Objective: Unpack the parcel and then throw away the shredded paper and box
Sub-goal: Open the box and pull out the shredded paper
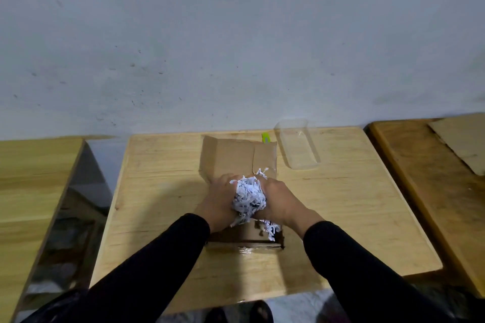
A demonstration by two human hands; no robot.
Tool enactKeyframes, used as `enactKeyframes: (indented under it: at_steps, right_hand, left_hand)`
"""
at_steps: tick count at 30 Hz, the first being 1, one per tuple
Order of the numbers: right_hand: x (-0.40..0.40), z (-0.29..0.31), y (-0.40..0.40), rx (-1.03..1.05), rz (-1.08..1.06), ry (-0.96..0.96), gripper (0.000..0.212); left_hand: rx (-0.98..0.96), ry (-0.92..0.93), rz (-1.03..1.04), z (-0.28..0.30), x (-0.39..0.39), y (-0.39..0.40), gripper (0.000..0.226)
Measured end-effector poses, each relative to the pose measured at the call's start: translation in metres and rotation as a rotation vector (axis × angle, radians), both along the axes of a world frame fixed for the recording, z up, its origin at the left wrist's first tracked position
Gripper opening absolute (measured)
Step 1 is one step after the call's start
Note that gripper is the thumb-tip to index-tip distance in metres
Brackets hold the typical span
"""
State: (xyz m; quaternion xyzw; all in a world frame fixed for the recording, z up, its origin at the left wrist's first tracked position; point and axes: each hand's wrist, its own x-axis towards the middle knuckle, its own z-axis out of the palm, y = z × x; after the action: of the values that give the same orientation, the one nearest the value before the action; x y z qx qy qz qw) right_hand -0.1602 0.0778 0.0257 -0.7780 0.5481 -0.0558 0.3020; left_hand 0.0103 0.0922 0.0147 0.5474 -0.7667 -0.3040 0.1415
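Over the open cardboard box (237, 157) at table (341, 191) centre, I see my left hand (217, 199) and right hand (282, 202) pressed around one wad of shredded paper (248, 198), cupped together, probably to stop strands scattering.

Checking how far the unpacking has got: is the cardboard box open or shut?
Open. The cardboard box has its far flap raised, and both hands lift a wad of shredded paper out of it.

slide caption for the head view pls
Both hands lift a wad of shredded paper from the open cardboard box.
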Motion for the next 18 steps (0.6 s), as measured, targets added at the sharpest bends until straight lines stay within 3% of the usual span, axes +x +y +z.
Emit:
enactKeyframes:
  at_steps: [6,12,18]
  right_hand:
    - [-0.019,0.049,-0.007,-0.017,-0.069,0.04,0.08]
    - [-0.071,0.095,-0.003,-0.082,-0.143,0.01,0.069]
    - [-0.143,0.087,0.001,-0.059,-0.179,0.021,0.067]
  left_hand:
    - [-0.076,-0.052,-0.044,0.049,-0.017,-0.014,0.065]
    - [-0.117,-0.047,-0.141,0.082,-0.069,-0.028,0.069]
    - [-0.081,0.005,-0.163,0.063,-0.142,-0.031,0.078]
